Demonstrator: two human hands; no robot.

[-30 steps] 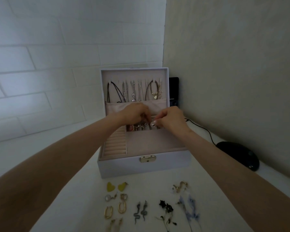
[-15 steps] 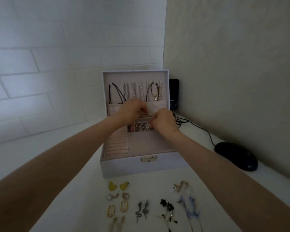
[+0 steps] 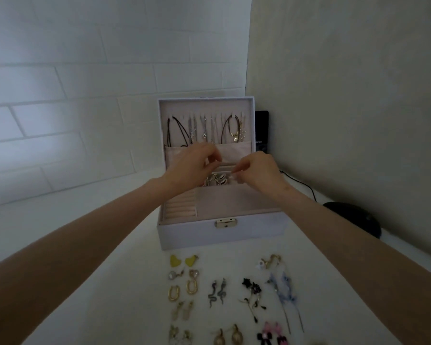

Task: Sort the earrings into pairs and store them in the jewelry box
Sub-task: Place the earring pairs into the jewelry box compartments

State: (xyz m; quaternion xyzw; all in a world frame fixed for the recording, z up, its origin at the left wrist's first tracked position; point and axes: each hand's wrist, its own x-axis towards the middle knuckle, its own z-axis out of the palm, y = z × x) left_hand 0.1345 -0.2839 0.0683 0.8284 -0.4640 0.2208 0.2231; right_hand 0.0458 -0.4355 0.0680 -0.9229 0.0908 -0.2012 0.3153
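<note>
White table (image 3: pixel 85 245), corner of a brick-patterned wall (image 3: pixel 85 95) and a plain wall (image 3: pixel 346 95). Earring pairs (image 3: pixel 217 291) lie in rows nearest you. Behind them stands the jewelry box (image 3: pixel 197 235), lid (image 3: pixel 204 105) upright, necklaces (image 3: pixel 204 128) hung inside. Your left hand (image 3: pixel 192 168) and right hand (image 3: pixel 259 170), fingers curled, meet over its rear compartment of stored earrings (image 3: pixel 217 181); whether either grips anything cannot be told.

There is one lilac fabric-covered jewelry box (image 3: pixel 222 235). The loose earrings count out as follows:

- two yellow heart-shaped earrings (image 3: pixel 175 260)
- two gold U-shaped hoop earrings (image 3: pixel 191 287)
- two grey snake-shaped earrings (image 3: pixel 212 293)
- two long blue dangling earrings (image 3: pixel 285 292)
- two gold oval drop earrings (image 3: pixel 235 336)
- two pink-and-black earrings (image 3: pixel 271 332)

The black flower earrings (image 3: pixel 251 287) lie too tangled to count. The necklaces (image 3: pixel 204 130) hanging in the lid are several, with the exact number unclear. There is one black computer mouse (image 3: pixel 353 217).
</note>
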